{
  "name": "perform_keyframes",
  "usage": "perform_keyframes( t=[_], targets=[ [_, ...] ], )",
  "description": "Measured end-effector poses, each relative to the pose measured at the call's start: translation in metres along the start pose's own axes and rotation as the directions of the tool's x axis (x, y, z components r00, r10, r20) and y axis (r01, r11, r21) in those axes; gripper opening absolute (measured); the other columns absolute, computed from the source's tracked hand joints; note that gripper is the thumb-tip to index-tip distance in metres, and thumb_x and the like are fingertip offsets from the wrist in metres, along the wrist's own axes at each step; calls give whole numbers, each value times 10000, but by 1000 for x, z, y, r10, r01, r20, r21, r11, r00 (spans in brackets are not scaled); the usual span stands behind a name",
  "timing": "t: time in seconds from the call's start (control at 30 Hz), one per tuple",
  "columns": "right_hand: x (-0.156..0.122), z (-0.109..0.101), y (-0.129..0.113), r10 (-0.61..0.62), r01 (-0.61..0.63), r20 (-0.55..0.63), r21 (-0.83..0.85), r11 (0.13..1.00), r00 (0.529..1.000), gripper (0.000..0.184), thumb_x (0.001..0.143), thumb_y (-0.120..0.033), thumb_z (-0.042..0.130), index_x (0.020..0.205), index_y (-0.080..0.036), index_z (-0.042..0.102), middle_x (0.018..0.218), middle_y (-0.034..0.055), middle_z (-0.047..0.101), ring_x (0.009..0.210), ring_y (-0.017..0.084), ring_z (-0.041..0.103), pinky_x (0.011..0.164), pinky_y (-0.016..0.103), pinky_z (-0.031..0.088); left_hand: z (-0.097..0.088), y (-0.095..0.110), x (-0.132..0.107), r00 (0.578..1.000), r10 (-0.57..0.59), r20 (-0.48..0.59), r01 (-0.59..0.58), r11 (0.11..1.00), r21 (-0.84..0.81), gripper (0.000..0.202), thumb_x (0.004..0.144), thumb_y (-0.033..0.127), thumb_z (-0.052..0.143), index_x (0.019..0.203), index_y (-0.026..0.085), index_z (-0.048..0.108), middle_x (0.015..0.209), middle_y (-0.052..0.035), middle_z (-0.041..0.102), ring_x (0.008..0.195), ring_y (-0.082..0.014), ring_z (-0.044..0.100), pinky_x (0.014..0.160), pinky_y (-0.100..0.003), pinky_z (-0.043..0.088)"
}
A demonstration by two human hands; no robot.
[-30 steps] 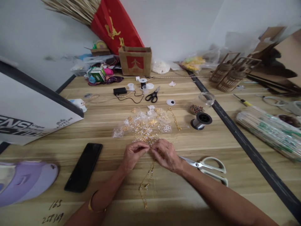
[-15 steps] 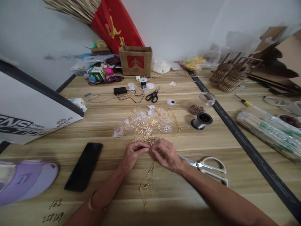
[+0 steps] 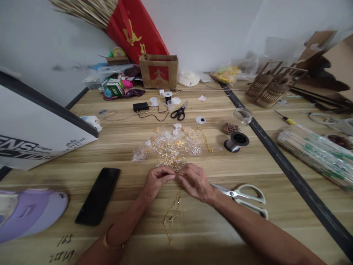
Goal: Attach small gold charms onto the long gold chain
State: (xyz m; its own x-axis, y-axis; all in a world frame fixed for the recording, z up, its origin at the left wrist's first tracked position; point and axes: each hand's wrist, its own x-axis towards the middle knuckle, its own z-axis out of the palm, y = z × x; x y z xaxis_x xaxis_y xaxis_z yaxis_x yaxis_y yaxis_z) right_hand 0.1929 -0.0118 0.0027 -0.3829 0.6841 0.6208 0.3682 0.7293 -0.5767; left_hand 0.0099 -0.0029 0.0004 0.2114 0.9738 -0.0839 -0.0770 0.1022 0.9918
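Note:
My left hand [image 3: 158, 181] is closed in a pinch, thumb against forefinger, on something too small to make out. Just right of it, my right hand [image 3: 195, 183] has its fingers curled together. From under the right fingers a gold beaded chain [image 3: 171, 219] trails down onto the table, carrying small clear stones. Thin, faint thread seems to run beside it. Directly beyond both hands lies a loose pile of gold and clear beads [image 3: 171, 156], with small plastic bags of findings among it. White-handled scissors [image 3: 237, 193] lie by my right wrist.
A black phone [image 3: 98, 195] and a purple object [image 3: 35, 211] lie left. Beyond the beads are a short gold chain [image 3: 204, 139], black scissors [image 3: 180, 111] and a wire spool [image 3: 236, 142]. A jar of beads [image 3: 233, 127] and wrapped sticks [image 3: 314, 154] sit right.
My right thumb has drawn back slightly from the left fingertips, leaving a small gap. The chain and the things on the table look the same.

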Motion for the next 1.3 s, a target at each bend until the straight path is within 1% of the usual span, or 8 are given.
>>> perform_keyframes(
  t=[0.13,0.33,0.53,0.73,0.83,1.0,1.3],
  targets=[
    [0,-1,0,-21,21,-10,-3,1000,1000,64,880,-136,481,874,-176,532,758,50,581,714,156,521,654,288,446,-1,0,-1,1000,24,4,-24,1000,-4,53,644,191,760,663,158,723,706,-26,676,685,-136,595,656,-227,461],
    [-1,-1,1,-77,77,3,-71,995,997,78,883,-119,480,914,-171,531,783,64,594,738,169,518,675,301,450,0,1,-2,999,50,6,-50,999,22,42,649,183,754,666,159,724,723,-32,682,699,-144,605,665,-232,468],
    [-2,0,5,-120,123,28,-144,982,992,95,882,-106,477,934,-158,537,796,70,598,743,175,499,690,316,447,3,6,-4,986,167,-6,-166,982,90,10,684,154,730,682,156,721,719,-34,673,719,-146,609,685,-234,472],
    [-2,0,4,-139,140,20,-173,975,990,82,874,-104,494,923,-147,544,783,68,594,741,175,494,695,320,448,3,4,-5,972,236,-15,-233,967,106,15,699,150,720,687,151,710,717,-37,669,713,-146,616,675,-237,486],
    [-1,-1,3,-152,153,20,-191,970,988,79,871,-102,496,913,-146,547,777,67,591,735,175,490,691,320,446,4,3,-5,954,298,-13,-292,941,170,25,718,130,701,713,154,704,733,-38,667,725,-149,621,680,-244,491],
    [2,-4,1,-169,171,27,-213,962,985,78,871,-101,492,904,-145,548,779,66,592,730,172,485,694,323,442,4,4,-7,911,412,-10,-387,863,325,50,748,106,670,749,149,694,756,-50,670,745,-158,634,704,-263,498],
    [0,-1,5,-163,171,56,-244,955,985,66,882,-119,488,915,-149,537,779,59,587,734,169,487,709,325,436,6,4,-7,853,521,29,-472,747,468,68,762,90,648,759,145,689,747,-55,680,733,-158,645,690,-256,510]
  ],
)
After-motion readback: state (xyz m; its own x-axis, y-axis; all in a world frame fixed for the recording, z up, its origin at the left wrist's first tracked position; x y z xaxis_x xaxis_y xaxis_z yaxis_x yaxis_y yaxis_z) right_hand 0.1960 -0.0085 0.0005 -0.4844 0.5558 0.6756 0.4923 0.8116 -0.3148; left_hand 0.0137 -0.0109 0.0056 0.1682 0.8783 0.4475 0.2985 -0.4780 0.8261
